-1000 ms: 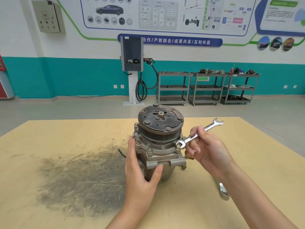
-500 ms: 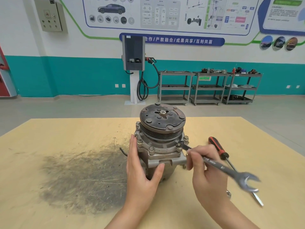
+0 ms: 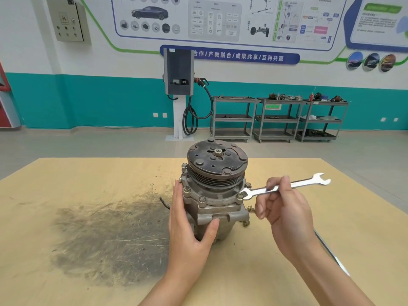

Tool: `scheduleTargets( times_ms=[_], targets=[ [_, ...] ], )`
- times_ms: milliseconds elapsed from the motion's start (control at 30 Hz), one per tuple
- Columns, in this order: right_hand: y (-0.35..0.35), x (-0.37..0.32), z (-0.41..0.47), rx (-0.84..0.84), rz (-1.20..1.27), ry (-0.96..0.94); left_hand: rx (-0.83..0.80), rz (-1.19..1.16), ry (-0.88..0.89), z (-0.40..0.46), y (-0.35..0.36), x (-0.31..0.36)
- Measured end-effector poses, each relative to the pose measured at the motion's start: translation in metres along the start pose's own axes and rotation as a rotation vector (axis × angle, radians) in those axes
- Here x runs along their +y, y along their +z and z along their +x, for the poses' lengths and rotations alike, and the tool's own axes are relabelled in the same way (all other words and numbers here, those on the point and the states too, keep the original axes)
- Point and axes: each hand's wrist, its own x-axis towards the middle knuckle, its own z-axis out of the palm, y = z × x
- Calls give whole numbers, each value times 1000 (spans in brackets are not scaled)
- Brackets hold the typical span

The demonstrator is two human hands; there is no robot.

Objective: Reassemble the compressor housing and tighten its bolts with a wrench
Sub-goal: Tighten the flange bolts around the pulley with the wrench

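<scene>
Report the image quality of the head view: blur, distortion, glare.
Head view: even indoor light, soft shadows; wide-angle bending at the wall's edges; compressor and left hand sharp; bright glint on the wrench held by the right hand; table smudge looks smeared.

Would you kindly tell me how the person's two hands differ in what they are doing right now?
The left hand wraps the grey metal compressor housing, steadying it; the right hand pinches the silver open-ended wrench. The left sits low on the body; the right is raised, beside the flange bolt in the wrench's near end. Both are bare.
</scene>
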Motion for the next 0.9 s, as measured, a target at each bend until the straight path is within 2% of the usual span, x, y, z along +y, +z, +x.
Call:
scheduleTargets(
  times_ms=[133,567,667,767,900],
  targets=[
    [-1,2,3,-102,46,121,-2,-12,5,0,0,0],
    [-3,5,4,-100,4,103,-3,-12,7,0,0,-1],
    [1,8,-1,-47,-93,-64,-1,-5,8,0,0,-2],
    [7,12,-11,-10,-275,-355,0,-8,11,1,0,-1],
    [7,18,-20,-91,-634,-711,-3,-6,16,1,-1,-1]
  ],
)
